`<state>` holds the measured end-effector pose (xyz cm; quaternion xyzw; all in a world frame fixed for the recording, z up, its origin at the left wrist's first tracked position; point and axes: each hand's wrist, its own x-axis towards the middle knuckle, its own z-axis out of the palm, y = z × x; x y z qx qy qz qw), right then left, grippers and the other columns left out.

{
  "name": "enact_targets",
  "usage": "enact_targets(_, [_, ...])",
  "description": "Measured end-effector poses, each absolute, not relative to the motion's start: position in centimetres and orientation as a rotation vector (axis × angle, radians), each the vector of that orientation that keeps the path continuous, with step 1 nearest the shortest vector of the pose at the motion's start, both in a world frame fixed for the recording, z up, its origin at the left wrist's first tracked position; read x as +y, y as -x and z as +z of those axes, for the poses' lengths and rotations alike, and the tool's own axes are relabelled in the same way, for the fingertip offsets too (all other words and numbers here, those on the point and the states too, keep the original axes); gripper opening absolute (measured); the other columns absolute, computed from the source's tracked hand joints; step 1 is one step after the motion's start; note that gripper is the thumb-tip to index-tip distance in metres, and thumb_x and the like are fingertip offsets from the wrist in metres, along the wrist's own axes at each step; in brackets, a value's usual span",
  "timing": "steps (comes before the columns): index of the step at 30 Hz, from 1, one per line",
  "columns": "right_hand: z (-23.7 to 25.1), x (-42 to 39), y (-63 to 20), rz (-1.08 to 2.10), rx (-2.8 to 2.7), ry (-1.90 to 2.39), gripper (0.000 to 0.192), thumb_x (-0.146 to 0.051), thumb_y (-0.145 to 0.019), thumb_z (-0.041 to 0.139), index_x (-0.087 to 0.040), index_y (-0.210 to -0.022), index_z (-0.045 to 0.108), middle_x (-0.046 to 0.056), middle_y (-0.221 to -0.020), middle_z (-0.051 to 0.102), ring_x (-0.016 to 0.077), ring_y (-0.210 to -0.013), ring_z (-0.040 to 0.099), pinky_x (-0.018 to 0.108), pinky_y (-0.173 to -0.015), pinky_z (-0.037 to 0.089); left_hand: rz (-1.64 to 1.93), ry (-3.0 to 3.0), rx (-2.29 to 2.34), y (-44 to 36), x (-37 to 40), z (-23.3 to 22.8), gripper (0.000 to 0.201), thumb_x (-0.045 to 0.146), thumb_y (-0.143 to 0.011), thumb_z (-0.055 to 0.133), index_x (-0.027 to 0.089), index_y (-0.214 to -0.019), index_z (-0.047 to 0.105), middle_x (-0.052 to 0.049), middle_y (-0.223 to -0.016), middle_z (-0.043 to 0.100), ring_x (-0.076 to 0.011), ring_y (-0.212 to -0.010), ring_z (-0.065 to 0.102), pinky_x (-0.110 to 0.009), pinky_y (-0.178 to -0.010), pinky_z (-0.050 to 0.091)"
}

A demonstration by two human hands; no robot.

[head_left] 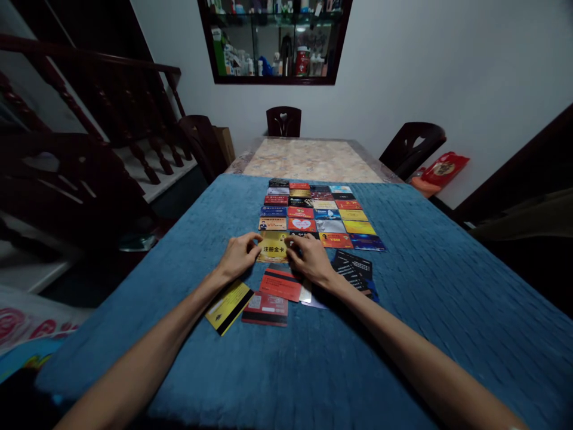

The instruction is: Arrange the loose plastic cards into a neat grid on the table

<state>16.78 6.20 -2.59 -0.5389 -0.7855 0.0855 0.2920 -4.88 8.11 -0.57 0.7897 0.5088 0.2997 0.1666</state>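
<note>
yellow card [273, 249] lies flat on the blue cloth [447, 286], at the near end of the leftmost column of the card grid [320, 215], and we have both hands on it. our left hand [238, 255] pinches its left edge, fingers curled in and closed on the card, thumb near the corner. our right hand [310, 258] has its fingers bent and closed on the right edge, palm down over the cloth. the card shows dark characters on its face and sits just below the last laid row.

the grid runs away from us in four columns, cards side by side and nearly touching, in red, blue, yellow, black and white. its far end reaches close to where the cloth stops and the bare marbled tabletop [313, 158] begins.

nearer to us lie loose cards. a red card [281, 283] sits just under our hands, partly overlapping a second red card [265, 309] with a dark stripe. a yellow striped card [229, 306] lies tilted beside our left wrist. pale cards [308, 295] show from under our right wrist. black cards [353, 269] with white print are fanned just right of our right hand, overlapping each other.

dark chairs [283, 121] stand around the far end of the table. a red bag [443, 170] rests by the right wall. a stair rail [111, 107] rises on the left, and a glass cabinet [274, 39] hangs on the wall.
</note>
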Motion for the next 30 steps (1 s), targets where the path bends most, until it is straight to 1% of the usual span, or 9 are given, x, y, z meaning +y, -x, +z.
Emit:
enact_targets(8, [-2.4, 5.7, -16.1, 0.121, -2.207, 1.508, 0.029, -0.029, -0.091, 0.058, -0.021, -0.118, 0.065, 0.01, -0.108, 0.073, 0.0281, -0.098, 0.056, 0.039, -0.079, 0.042, 0.808, -2.3, 1.473, 5.1, 8.1, -0.5, 0.022, 0.02, -0.081, 0.057, 0.017, -0.099, 0.07, 0.001, -0.064, 0.068, -0.0145, -0.057, 0.06, -0.026, -0.065, 0.048])
enact_targets(12, [-2.2, 5.5, -15.8, 0.084, -2.251, 1.534, 0.024, -0.031, -0.092, 0.058, -0.022, -0.113, 0.067, 0.01, -0.105, 0.071, 0.0287, -0.1, 0.055, 0.039, -0.078, 0.04, 0.744, -2.294, 1.507, 5.2, 8.2, -0.5, 0.018, 0.018, -0.081, 0.057, 0.018, -0.091, 0.072, 0.001, -0.063, 0.067, -0.0153, -0.057, 0.06, -0.026, -0.064, 0.048])
enact_targets(16, [-2.0, 5.3, -15.8, 0.088, -2.272, 1.537, 0.019, -0.032, -0.092, 0.059, -0.023, -0.106, 0.069, 0.01, -0.103, 0.07, 0.028, -0.101, 0.054, 0.038, -0.079, 0.039, 0.725, -2.292, 1.521, 5.3, 8.2, -0.5, 0.017, 0.017, -0.081, 0.058, 0.018, -0.09, 0.073, 0.0, -0.063, 0.068, -0.0154, -0.057, 0.06, -0.026, -0.065, 0.048])
enact_targets(25, [-1.2, 4.9, -15.6, 0.11, -2.325, 1.57, 0.023, -0.034, -0.093, 0.058, -0.022, -0.109, 0.069, 0.011, -0.107, 0.069, 0.0301, -0.104, 0.055, 0.042, -0.08, 0.039, 0.648, -2.316, 1.531, 5.7, 8.2, -0.4, 0.017, 0.018, -0.083, 0.058, 0.018, -0.09, 0.074, 0.0, -0.063, 0.068, -0.0157, -0.057, 0.06, -0.026, -0.064, 0.046])
enact_targets(30, [-1.0, 4.7, -15.6, 0.107, -2.338, 1.578, 0.022, -0.034, -0.094, 0.057, -0.022, -0.108, 0.07, 0.009, -0.107, 0.068, 0.0291, -0.104, 0.054, 0.04, -0.08, 0.038, 0.626, -2.38, 1.488, 5.9, 8.5, -0.6, 0.021, 0.018, -0.085, 0.056, 0.019, -0.096, 0.073, -0.001, -0.067, 0.07, -0.0167, -0.064, 0.064, -0.026, -0.069, 0.049])
